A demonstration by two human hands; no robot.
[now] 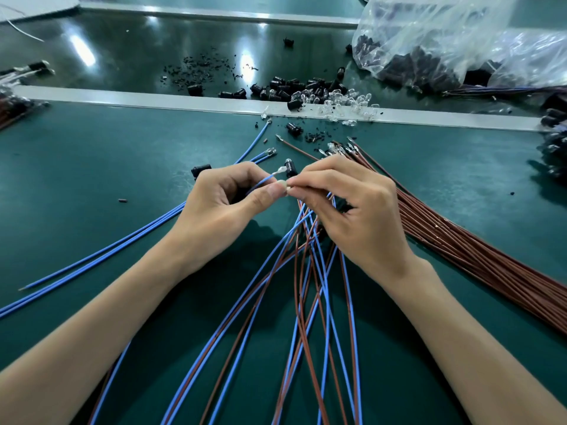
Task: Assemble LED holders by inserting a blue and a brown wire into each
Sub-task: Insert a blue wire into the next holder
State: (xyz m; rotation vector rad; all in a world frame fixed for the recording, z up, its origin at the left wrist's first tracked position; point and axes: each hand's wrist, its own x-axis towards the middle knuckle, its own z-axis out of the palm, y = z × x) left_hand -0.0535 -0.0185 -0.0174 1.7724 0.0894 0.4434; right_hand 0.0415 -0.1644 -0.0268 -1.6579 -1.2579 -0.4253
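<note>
Your left hand (221, 204) pinches a thin blue wire (264, 180) between thumb and forefinger, its silver crimp terminal pointing up-right. Your right hand (352, 207) curls round a fan of blue and brown wires (306, 271), fingertips meeting the left thumb. A small black cylindrical LED holder (290, 167) sits just beyond the fingertips; gripped or lying on the green mat (92, 179), cannot tell.

hands (221, 204) gripping blue wire (264, 180), bundle (310, 271) (fanned below)

A matte green bench top (92, 185) ends at a pale grey divider strip (147, 101), and beyond it a glossier green surface (129, 41) mirrors overhead lights (81, 50) up to a 2nd grey rail (214, 15).
</note>
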